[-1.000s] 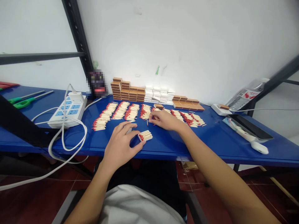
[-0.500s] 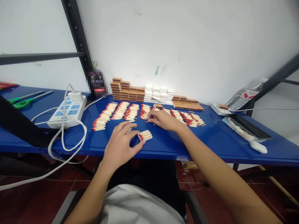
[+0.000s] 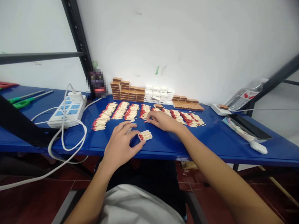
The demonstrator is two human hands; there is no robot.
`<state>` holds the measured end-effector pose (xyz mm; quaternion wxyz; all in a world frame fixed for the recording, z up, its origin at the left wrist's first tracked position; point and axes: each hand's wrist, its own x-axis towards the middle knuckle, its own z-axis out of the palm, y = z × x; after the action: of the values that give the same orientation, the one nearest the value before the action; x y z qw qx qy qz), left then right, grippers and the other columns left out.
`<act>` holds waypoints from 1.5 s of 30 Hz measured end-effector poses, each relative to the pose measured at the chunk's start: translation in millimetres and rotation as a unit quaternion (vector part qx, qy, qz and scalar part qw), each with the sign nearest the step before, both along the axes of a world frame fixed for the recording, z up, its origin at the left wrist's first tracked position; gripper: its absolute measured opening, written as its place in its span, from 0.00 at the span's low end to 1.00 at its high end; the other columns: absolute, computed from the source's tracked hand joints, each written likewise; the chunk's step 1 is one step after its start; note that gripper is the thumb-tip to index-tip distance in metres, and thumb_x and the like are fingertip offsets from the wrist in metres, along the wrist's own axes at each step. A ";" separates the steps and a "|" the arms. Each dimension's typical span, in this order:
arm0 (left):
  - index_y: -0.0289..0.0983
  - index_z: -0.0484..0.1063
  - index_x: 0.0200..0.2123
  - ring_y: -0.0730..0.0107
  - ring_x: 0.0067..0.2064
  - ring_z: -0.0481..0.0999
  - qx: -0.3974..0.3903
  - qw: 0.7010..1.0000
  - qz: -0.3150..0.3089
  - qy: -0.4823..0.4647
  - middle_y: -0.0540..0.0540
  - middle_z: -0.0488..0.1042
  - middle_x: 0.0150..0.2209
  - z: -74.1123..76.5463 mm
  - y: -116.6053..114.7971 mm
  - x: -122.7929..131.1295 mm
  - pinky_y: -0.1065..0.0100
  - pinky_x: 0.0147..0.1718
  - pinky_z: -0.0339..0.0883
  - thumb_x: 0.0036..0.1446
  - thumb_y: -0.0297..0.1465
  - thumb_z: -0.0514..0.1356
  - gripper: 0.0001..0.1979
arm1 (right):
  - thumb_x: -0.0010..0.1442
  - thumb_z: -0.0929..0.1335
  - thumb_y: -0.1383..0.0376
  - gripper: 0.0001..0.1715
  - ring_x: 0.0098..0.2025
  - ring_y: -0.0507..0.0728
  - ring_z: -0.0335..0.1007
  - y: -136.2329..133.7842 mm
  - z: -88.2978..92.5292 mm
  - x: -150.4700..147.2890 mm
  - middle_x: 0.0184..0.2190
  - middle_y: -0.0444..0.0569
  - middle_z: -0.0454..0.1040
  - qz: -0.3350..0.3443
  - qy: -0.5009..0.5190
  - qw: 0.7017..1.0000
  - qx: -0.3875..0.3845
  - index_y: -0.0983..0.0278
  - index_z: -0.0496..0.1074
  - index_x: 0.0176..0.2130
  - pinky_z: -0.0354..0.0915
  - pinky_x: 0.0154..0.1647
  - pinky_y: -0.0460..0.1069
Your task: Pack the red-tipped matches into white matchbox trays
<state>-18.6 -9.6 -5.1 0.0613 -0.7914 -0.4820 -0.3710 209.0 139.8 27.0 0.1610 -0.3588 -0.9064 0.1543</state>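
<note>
The left hand (image 3: 120,141) pinches the little match tray (image 3: 145,135) near the front of the blue table (image 3: 210,140) — thumb and fingers closed on it. The right hand (image 3: 163,119) lays curled fingers on the rows of matches (image 3: 121,110) just behind — I cannot tell if it grips any.

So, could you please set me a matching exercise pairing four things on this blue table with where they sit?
Things:
1. matchbox tray
2. power strip
3. scissors
4. phone

Places:
A. far left end of the table, green handles
B. right end, dark screen facing up
C. held by the left hand, full of matches
D. left of the match rows, white cable looping off the edge

Pairs: 1-C, 2-D, 3-A, 4-B.
</note>
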 end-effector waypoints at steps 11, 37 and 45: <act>0.41 0.82 0.45 0.47 0.65 0.73 -0.007 1.000 0.005 0.001 0.41 0.80 0.58 1.8 -1.7 1.0 0.43 0.64 0.70 0.66 0.37 0.69 0.08 | 0.71 0.70 0.63 0.07 0.31 0.54 0.62 -2.6 4.6 3.0 0.28 0.43 0.69 0.002 -0.008 1.000 -0.017 0.65 0.77 0.43 0.52 0.36 0.49; 0.42 0.83 0.47 0.47 0.65 0.73 -0.013 1.000 0.008 0.004 0.42 0.80 0.58 1.2 -1.3 0.3 0.44 0.64 0.70 0.65 0.37 0.70 0.09 | 0.68 0.72 0.50 0.19 0.25 0.50 0.47 -31.8 25.5 -1.9 0.22 0.35 0.52 0.139 0.034 0.969 -0.200 0.63 0.80 0.41 0.48 0.28 0.49; 0.41 0.83 0.47 0.46 0.65 0.72 -0.012 1.000 0.005 0.006 0.41 0.80 0.58 1.2 -1.2 0.3 0.44 0.64 0.69 0.65 0.38 0.69 0.10 | 0.66 0.74 0.47 0.22 0.25 0.50 0.48 -28.4 27.3 3.7 0.23 0.35 0.50 0.119 0.029 0.979 -0.166 0.63 0.81 0.40 0.49 0.28 0.48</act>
<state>-18.3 -10.7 -3.9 0.0562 -0.7916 -0.4904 -0.3601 212.7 111.3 54.3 0.1063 -0.2654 -0.8994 0.3308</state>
